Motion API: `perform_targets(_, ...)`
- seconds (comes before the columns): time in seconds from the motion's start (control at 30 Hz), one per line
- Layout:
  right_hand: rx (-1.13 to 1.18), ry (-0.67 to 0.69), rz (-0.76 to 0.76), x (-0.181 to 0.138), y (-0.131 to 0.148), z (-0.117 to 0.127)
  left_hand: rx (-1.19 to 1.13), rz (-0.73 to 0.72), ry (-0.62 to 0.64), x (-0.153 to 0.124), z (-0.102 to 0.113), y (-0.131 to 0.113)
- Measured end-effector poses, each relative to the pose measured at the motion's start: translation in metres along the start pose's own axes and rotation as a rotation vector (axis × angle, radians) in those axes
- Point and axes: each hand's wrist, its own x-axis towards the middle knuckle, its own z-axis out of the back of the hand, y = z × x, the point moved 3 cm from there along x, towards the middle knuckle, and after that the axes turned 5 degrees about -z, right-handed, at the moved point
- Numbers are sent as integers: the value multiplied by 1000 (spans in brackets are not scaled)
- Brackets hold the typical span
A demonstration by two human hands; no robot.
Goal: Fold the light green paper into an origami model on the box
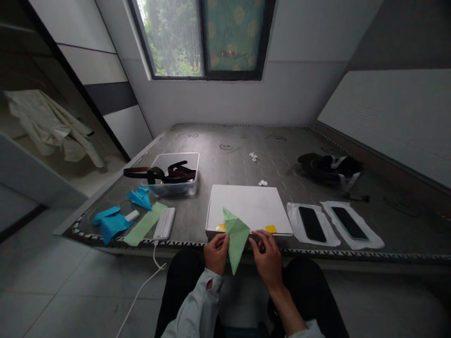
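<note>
A folded piece of light green paper (pixel 237 234), pointed at top and bottom, is held up over the front edge of a white box (pixel 250 204). My left hand (pixel 216 253) pinches its left side between thumb and fingers. At its right corner is my right hand (pixel 267 256), with curled fingers close to the paper; whether they grip it I cannot tell. Two yellow patches show on the box near its front edge, the right yellow patch (pixel 270 229) beside my right fingers.
Left: a clear plastic bin (pixel 192 188) with dark belts (pixel 172 174), blue crumpled paper (pixel 114 225), a green paper strip (pixel 145 226), a white power bank (pixel 164 224) with a cable. Right: two dark phones (pixel 312 224) on white wrapping and a black cap (pixel 313 166). White scraps (pixel 262 183) lie behind the box.
</note>
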Motion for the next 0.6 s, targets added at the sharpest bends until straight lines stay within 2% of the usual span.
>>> perform_targets(0.07,1,99,72,-6,7,-8,-25,-2,-12,-1,-1,-1)
perform_targets(0.2,-9,233,115,-17,12,-25,-75,22,44,-2,-9,0)
perform_targets(0.37,-7,265,109,-20,11,-35,-160,152,57,-1,-16,9)
perform_targets(0.6,11,284,135,-17,9,-36,-274,360,49,3,-18,15)
